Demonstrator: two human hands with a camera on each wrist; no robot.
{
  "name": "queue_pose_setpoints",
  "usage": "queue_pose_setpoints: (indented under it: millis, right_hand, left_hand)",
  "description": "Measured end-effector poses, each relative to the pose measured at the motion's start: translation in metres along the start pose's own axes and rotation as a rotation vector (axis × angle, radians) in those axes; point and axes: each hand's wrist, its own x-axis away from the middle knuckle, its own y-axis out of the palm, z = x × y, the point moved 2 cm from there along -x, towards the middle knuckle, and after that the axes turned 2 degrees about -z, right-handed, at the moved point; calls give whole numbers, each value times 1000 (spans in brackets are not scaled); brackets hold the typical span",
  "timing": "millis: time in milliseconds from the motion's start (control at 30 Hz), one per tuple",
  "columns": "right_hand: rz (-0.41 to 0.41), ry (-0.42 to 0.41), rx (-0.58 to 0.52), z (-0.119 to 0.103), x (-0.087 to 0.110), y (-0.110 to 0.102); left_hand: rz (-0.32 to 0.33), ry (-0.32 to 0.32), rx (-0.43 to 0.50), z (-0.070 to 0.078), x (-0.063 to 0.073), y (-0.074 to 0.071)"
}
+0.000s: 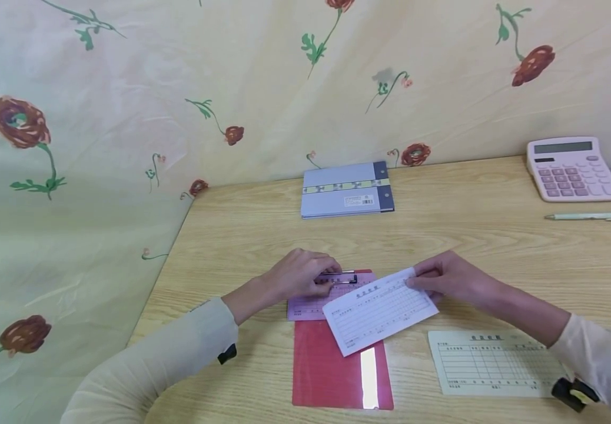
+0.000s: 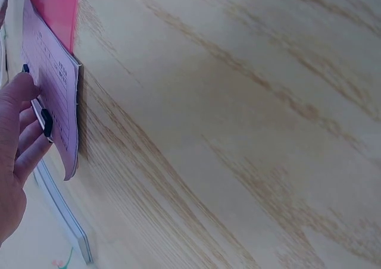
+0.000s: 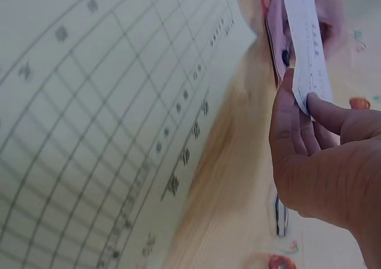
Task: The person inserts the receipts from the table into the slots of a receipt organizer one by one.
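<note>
A red clipboard [image 1: 326,371] lies at the front middle of the table, with a pink printed form [image 1: 305,309] at its clip end. My left hand [image 1: 302,274] pinches the metal clip [image 1: 353,278] of the board; in the left wrist view its thumb is on the pink form's side and its fingers curl behind the clip. Between thumb and fingers, my right hand [image 1: 451,280] holds a white printed form [image 1: 377,312] by its right end. Tilted, the white form overlaps the clipboard and the pink form in the head view.
A pale green form [image 1: 491,365] lies at the front right, partly under my right forearm. Towards the back are a blue-grey notebook [image 1: 332,191], a pink calculator [image 1: 574,171] and a pen [image 1: 594,216]. Behind the table hangs a flowered cloth [image 1: 263,88].
</note>
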Motion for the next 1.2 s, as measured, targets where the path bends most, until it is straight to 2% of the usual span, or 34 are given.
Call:
queue_pose_setpoints:
  millis: [367,700,1000,1200]
  right_hand:
    - [-33,19,-57,-17,-13,33]
    - [36,72,-64,-22,-26,63]
    - [79,126,-58,-23,-29,69]
    - [72,108,-76,-23,-29,69]
  left_hand:
    - [13,13,22,-1,0,1]
    - [7,-2,3,-3,1,3]
    - [3,-12,27,-3,2,2]
    - [6,12,38,-3,0,2]
